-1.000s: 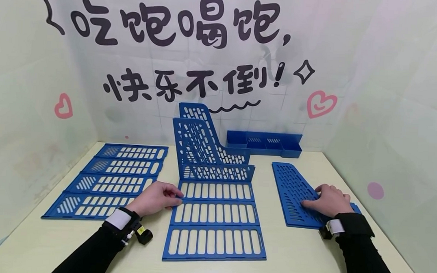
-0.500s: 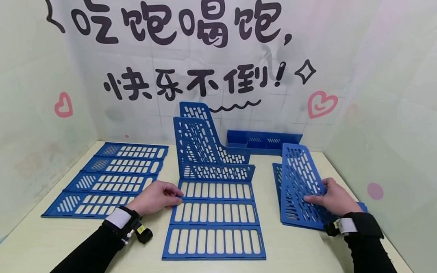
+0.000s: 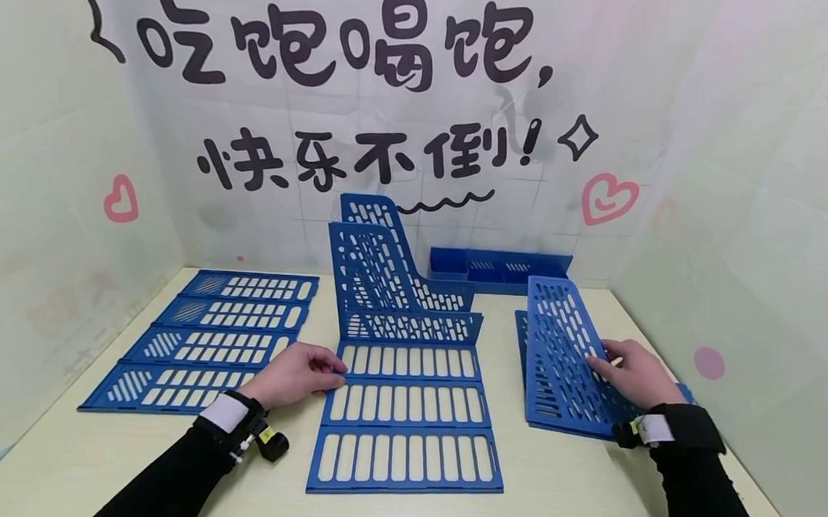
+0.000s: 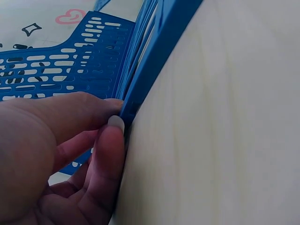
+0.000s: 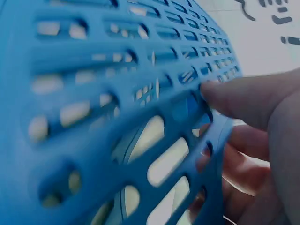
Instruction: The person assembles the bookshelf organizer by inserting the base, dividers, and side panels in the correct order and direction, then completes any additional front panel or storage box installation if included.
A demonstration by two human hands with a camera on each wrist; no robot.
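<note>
My left hand (image 3: pixel 289 378) pinches the left edge of a slatted blue base panel (image 3: pixel 407 426) lying flat on the table; the left wrist view shows thumb and finger (image 4: pixel 110 150) at that edge. Two blue perforated file-rack dividers (image 3: pixel 366 268) stand upright on the base's far part. On the right, my right hand (image 3: pixel 639 374) grips the right edge of a loose perforated divider panel (image 3: pixel 555 353), tilted up from the table. In the right wrist view, the thumb lies on the divider's near face (image 5: pixel 154 108) and the fingers are behind it. Another blue panel (image 3: pixel 521 336) lies partly hidden underneath.
Several flat blue panels (image 3: pixel 174 339) lie joined in a row at the left. A blue compartment box (image 3: pixel 450 269) stands at the back against the printed wall sheet (image 3: pixel 427 120). Walls close in the table (image 3: pixel 251 487) on both sides.
My right hand has raised the divider panel from lying flat to a tilted stance, then shifted it slightly left and down. My left hand has stayed at the base panel's edge.
</note>
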